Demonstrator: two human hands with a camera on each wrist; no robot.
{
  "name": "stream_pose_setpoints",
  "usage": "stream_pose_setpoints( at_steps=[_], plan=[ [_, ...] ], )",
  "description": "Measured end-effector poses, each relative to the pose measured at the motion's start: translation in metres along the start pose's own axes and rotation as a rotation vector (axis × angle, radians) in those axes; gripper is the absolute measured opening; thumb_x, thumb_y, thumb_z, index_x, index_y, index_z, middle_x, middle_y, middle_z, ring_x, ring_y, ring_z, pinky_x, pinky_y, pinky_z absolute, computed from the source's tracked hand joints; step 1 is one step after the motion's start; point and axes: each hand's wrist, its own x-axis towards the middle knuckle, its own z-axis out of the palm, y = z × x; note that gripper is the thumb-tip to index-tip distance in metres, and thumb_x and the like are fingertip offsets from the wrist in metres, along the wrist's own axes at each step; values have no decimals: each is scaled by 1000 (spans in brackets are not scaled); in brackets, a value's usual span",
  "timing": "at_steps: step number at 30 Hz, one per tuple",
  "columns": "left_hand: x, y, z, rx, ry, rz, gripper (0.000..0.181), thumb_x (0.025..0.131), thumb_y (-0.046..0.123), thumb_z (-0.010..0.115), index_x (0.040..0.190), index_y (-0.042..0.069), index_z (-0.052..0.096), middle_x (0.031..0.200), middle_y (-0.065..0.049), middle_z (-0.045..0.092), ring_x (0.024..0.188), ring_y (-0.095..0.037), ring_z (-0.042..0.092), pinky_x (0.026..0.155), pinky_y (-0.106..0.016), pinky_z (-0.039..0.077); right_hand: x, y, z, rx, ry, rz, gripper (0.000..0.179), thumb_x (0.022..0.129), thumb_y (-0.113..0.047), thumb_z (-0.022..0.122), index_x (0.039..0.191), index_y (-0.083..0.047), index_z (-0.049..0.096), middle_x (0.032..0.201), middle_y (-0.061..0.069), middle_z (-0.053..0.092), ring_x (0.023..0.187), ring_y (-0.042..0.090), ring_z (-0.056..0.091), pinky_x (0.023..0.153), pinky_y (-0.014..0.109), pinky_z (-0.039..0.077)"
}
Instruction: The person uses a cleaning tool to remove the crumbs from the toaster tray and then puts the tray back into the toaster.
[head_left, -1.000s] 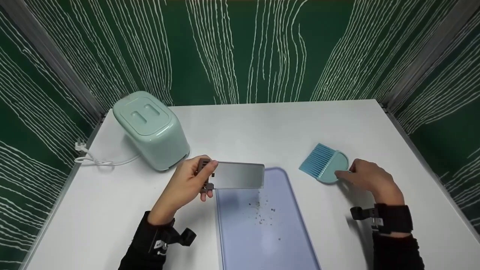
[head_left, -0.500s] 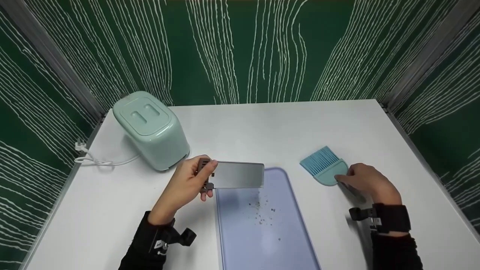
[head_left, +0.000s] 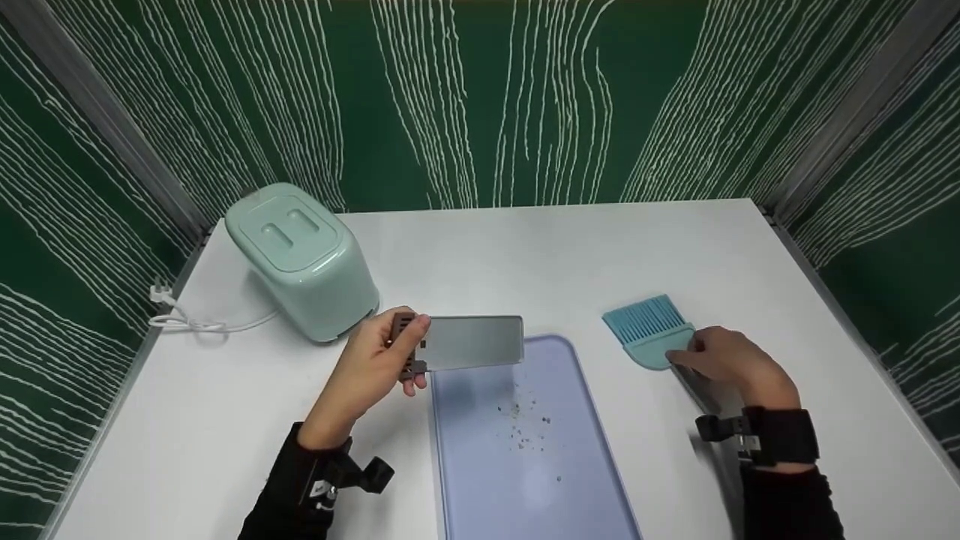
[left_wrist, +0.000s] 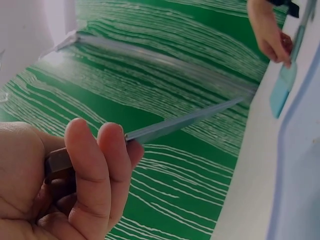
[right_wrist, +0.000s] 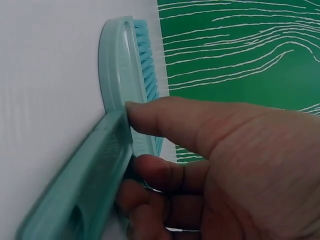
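My left hand (head_left: 364,375) grips the slotted brown end of a flat metal crumb tray (head_left: 476,343), thumb on top. The crumb tray is held up over the far left of a lilac tray (head_left: 517,514), and the left wrist view shows it nearly edge-on. In my right hand (head_left: 739,364) is a teal hand brush (head_left: 652,330), pinched where head and handle meet. Its light-blue bristles point away to the far left. Close up in the right wrist view, the thumb (right_wrist: 170,117) presses the base of the brush head and the other fingers curl beneath.
Dark crumbs (head_left: 517,427) are scattered on the lilac tray. A mint-green toaster (head_left: 300,262) stands at the back left, its white cord and plug (head_left: 187,319) by the table's left edge. Green walls with white lines enclose the white table (head_left: 525,262) at the back and sides.
The brush has turned clockwise in my right hand, bristles swinging toward the back, and the hand has shifted slightly left. My left hand has raised the crumb tray slightly.
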Motion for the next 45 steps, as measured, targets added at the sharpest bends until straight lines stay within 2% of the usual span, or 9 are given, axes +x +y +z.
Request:
stream_pose_setpoints(
  at_steps=[6,12,17,22,26,29,32,38,45],
  plan=[
    [0,0,-1,-53,26,-19,38,113,36,57,97,2,58,72,-5,49,69,-29,80,62,-37,67,2,-4,2,-48,37,-42,40,104,-42,65,94,-4,61,81,3,56,78,21,54,64,32,42],
    [0,-3,2,-145,98,-47,27,114,25,56,101,1,59,76,-6,50,71,-32,80,67,-40,69,5,-15,5,-37,103,-90,45,104,-51,65,90,-9,59,78,0,54,74,19,51,61,32,38],
    [2,-5,7,-244,133,-36,22,114,19,54,104,-1,59,80,-9,53,71,-29,81,71,-40,69,0,-29,5,-3,168,-152,44,104,-53,65,93,-11,62,79,0,59,72,18,52,61,32,39],
    [4,-6,12,-329,159,-9,20,114,15,53,106,-3,59,78,-8,48,72,-27,80,73,-39,69,-2,-43,7,43,218,-230,43,104,-52,67,87,-13,61,73,-3,53,67,15,49,59,28,37],
    [7,-8,15,-280,209,12,21,113,14,56,108,-5,62,79,-1,51,69,-13,69,67,-27,65,-4,-56,10,75,242,-284,42,105,-49,68,84,-14,58,70,-5,48,64,13,46,60,27,37],
    [9,-10,17,-223,241,25,21,111,14,59,108,-6,65,79,3,52,68,-8,52,59,-18,49,-6,-66,13,102,241,-308,41,105,-49,68,85,-14,58,70,-5,47,64,11,46,60,26,38],
    [10,-11,20,-236,231,34,19,109,12,62,106,-6,66,76,5,50,65,-7,43,56,-17,36,-8,-76,17,128,226,-320,42,104,-50,69,86,-14,58,69,-6,47,63,11,47,59,26,39],
    [10,-12,28,-308,197,36,12,107,8,65,104,-4,67,74,3,53,54,-6,41,48,-17,32,-10,-97,28,162,230,-394,34,103,-42,73,87,-14,62,70,-5,49,64,8,47,59,23,39],
    [10,-15,40,-277,212,37,16,103,9,72,108,-5,66,72,1,62,50,-7,47,43,-18,35,-14,-120,44,272,191,-430,27,106,-36,70,103,-9,68,72,0,58,64,10,53,57,22,42]
  ],
)
